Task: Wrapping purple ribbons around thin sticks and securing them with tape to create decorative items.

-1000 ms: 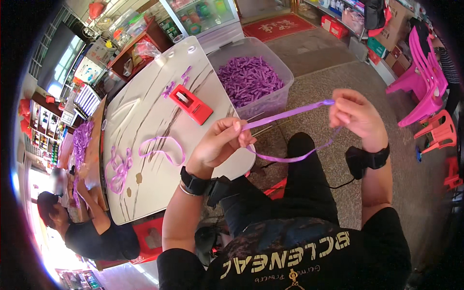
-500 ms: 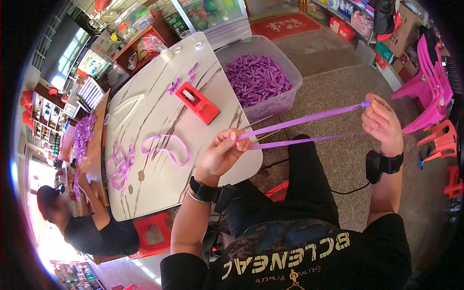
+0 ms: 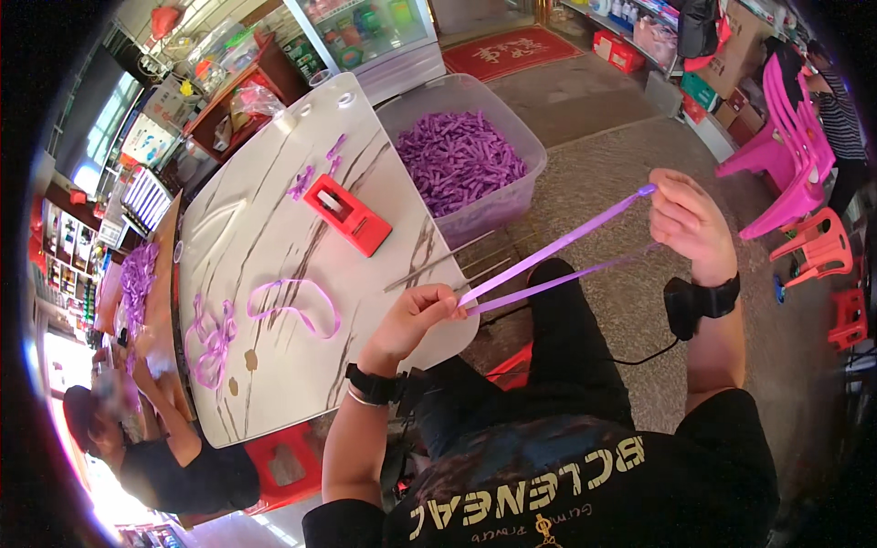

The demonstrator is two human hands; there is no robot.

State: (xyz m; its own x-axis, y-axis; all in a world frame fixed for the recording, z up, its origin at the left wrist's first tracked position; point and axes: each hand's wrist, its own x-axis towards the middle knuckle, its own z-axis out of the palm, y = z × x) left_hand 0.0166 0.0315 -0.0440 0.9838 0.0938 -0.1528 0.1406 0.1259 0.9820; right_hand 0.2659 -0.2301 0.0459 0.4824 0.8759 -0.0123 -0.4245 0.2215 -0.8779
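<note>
A purple ribbon loop point(image 3: 559, 245) is stretched between my two hands beyond the table's right edge, its two strands running nearly side by side. My left hand point(image 3: 413, 321) pinches its near-left end between thumb and fingers, over the table's near-right corner. At the other end, my right hand point(image 3: 687, 219), raised higher, grips the ribbon where a darker purple knot or tip shows at the fingers. On the marble-patterned table point(image 3: 274, 219) lie another ribbon loop point(image 3: 297, 309), a tangle of ribbons point(image 3: 210, 345), and a red tape dispenser point(image 3: 351, 216).
A clear plastic bin point(image 3: 530, 137) full of folded purple ribbons stands right of the table. Thin rods point(image 3: 448, 259) jut past the table edge. At left, a seated co-worker point(image 3: 174, 447) handles purple ribbons. Pink chairs point(image 3: 781, 155) and a small orange chair point(image 3: 816, 247) stand at right.
The view has turned slightly, shifting the scene left and down. My left hand has drawn a little nearer to me, uncovering the rods. Both hands keep the ribbon stretched.
</note>
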